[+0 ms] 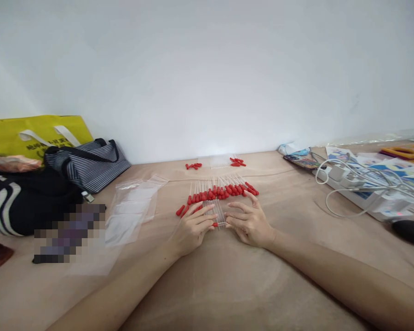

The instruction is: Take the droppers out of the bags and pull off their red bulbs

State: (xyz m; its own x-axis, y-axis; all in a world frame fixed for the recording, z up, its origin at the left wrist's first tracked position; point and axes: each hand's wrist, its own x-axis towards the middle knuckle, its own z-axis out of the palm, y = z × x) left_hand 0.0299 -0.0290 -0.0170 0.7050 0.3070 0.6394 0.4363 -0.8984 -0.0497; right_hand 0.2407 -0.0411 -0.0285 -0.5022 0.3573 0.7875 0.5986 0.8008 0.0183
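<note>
My left hand (pixel 194 226) pinches a small red rubber bulb (pixel 215 225) between its fingertips. From the other side, the fingers of my right hand (pixel 250 223) close on a thin clear tube (pixel 222 224) that points at the bulb. Bulb and tube meet end to end or overlap; how far one sits in the other cannot be made out. Beneath and just beyond the fingers lies a bunch of loose clear tubes (pixel 220 209). Beyond them a row of red-bulbed droppers (pixel 221 191) lies with clear stems pointing to the wall.
Near the wall, more clear tubes (pixel 220 162) lie between two small groups of red bulbs (pixel 193 166). Clear plastic bags (pixel 129 209) lie left. A striped bag (pixel 93 165) and a yellow bag (pixel 65 126) stand behind. A power strip (pixel 372 202) with white cables is at right.
</note>
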